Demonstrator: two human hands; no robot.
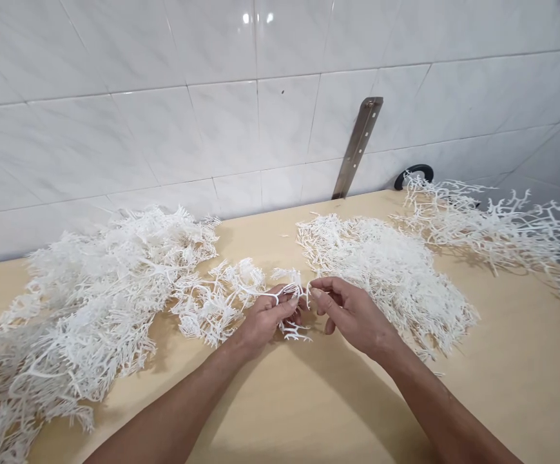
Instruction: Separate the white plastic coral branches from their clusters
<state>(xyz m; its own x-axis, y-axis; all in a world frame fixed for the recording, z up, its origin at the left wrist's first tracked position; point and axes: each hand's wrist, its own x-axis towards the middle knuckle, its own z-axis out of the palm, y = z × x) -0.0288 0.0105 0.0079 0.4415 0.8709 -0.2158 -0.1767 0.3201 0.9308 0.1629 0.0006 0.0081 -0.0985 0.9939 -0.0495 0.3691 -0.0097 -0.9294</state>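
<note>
A white, branching plastic sprue point(299, 332) with thin twig-like tips is held over the middle of the table. My left hand point(263, 322) is closed around its stems, thumb on top. From the other side, my right hand point(354, 317) pinches a thin branch end between thumb and forefinger; the exact grip is partly hidden. A small clump of similar sprues point(214, 303) lies just left of my left hand. Close beyond my right hand is a heap of short, thin white pieces point(381, 267).
A large tangled pile of sprues point(100, 290) covers the table's left side. Barer branched runners point(502, 225) lie at the far right, near a dark ring-shaped object point(417, 173). A metal bracket point(358, 147) stands against the tiled wall point(164, 142) behind the wooden table point(280, 412).
</note>
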